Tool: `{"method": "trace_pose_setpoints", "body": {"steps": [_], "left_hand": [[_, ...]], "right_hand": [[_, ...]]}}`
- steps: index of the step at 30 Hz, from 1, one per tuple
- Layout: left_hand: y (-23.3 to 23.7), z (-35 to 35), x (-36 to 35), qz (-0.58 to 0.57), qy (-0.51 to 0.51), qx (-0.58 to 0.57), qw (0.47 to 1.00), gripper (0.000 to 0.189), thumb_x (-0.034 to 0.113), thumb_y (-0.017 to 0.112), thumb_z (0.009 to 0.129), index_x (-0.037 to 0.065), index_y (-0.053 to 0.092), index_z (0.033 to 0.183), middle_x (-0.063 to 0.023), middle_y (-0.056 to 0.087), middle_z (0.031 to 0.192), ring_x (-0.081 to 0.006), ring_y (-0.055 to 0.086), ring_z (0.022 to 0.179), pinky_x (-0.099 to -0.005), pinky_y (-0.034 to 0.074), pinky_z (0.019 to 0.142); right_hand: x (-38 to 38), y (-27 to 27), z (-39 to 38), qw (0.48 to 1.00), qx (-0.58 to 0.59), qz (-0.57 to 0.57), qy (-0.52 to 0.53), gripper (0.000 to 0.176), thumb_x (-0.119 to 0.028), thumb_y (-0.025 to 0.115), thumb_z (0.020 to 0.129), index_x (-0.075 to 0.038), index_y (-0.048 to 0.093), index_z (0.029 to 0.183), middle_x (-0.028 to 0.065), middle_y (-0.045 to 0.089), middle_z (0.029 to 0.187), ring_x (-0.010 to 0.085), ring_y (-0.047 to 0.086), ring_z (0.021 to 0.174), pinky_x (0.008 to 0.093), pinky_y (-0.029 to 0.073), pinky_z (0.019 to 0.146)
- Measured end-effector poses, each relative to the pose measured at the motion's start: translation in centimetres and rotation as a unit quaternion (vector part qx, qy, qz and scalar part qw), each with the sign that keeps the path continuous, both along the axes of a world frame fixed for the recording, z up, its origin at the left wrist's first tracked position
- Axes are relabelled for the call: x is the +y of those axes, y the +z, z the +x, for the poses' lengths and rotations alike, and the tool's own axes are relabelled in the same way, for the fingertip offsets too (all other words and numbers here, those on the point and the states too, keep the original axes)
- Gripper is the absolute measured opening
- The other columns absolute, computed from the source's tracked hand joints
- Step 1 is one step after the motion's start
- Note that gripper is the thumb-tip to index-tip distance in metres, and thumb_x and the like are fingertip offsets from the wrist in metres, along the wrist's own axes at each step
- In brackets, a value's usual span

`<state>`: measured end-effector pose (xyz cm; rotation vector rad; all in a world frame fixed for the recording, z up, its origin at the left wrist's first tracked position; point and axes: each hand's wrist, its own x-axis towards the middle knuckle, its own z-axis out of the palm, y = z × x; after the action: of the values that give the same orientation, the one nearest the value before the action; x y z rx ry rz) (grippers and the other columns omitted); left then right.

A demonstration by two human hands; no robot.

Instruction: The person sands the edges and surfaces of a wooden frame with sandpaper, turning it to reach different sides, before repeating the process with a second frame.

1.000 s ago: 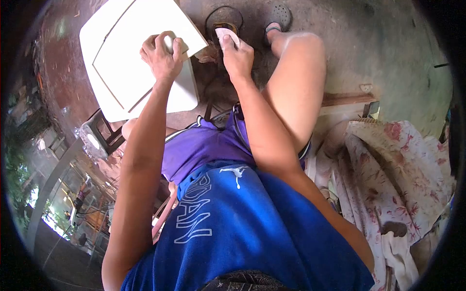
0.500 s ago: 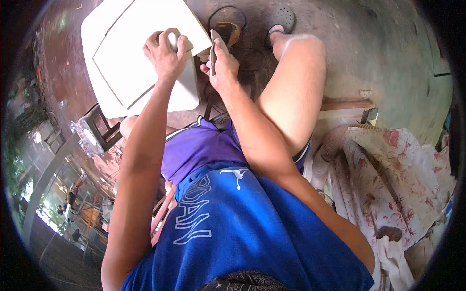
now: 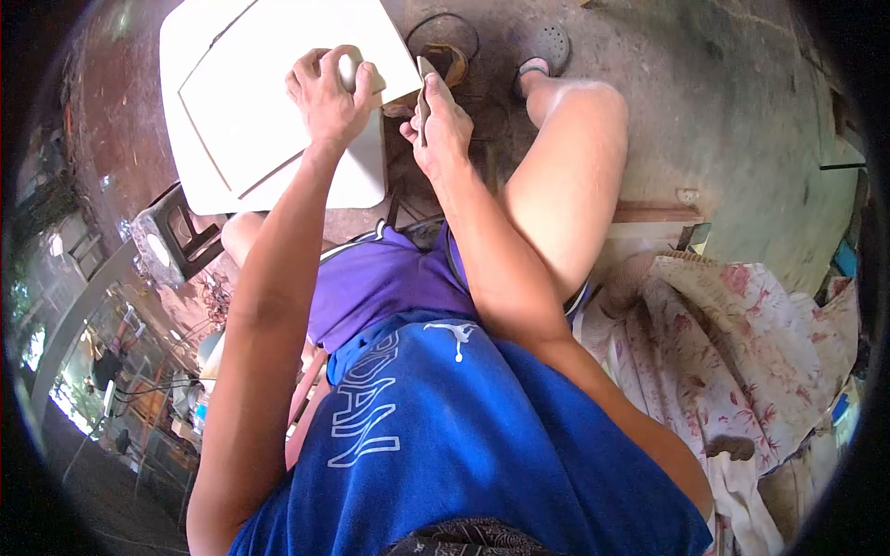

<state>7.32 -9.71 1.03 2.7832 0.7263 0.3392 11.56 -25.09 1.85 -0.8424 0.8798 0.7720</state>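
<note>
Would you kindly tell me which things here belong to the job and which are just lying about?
In use, apparently: flat white board; pale rounded block in left hand; thin pale piece in right hand.

Lying about: white cloth with pink flowers; plain white cloth.

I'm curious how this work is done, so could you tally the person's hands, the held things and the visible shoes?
Hands: 2 (left hand, right hand)
Held things: 2 (pale rounded block, thin piece)
Visible shoes: 1 (grey clog)
Total: 5

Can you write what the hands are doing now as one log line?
left hand: holds pale rounded object over white flat board | right hand: holds thin grey-brown sheet | materials: unclear
</note>
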Motion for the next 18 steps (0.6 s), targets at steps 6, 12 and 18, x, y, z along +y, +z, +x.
{"method": "trace_pose_setpoints", "body": {"steps": [6,12,18], "left_hand": [[0.0,-0.1,0.1,0.005,-0.003,0.007,1.000,0.041,0.042,0.069,0.094,0.021,0.066,0.129,-0.0154,0.048,0.133,-0.0376,0.039,0.129,-0.0564,0.029,0.114],[-0.2,0.0,0.3,0.011,-0.010,0.000,1.000,0.041,0.043,0.068,0.094,0.021,0.067,0.129,-0.0152,0.048,0.132,-0.0377,0.039,0.128,-0.0566,0.029,0.114],[-0.1,-0.1,-0.2,-0.010,-0.002,-0.006,1.000,0.042,0.044,0.068,0.094,0.020,0.067,0.128,-0.0152,0.049,0.131,-0.0378,0.039,0.128,-0.0567,0.029,0.114]], "right_hand": [[0.0,0.2,0.2,0.999,0.016,0.029,-0.020,0.025,-0.037,0.073,0.101,-0.014,0.065,0.096,-0.0040,0.050,0.067,0.0105,0.047,0.052,0.0335,0.048,0.059],[0.8,-1.8,0.5,0.999,-0.002,-0.021,-0.036,0.033,-0.034,0.077,0.098,-0.003,0.070,0.107,0.0017,0.060,0.077,0.0117,0.052,0.052,0.0316,0.051,0.047],[0.7,-1.8,-0.2,0.995,-0.065,-0.075,-0.029,0.036,-0.032,0.079,0.096,0.000,0.072,0.109,0.0055,0.068,0.085,0.0128,0.060,0.057,0.0284,0.051,0.045]]}}
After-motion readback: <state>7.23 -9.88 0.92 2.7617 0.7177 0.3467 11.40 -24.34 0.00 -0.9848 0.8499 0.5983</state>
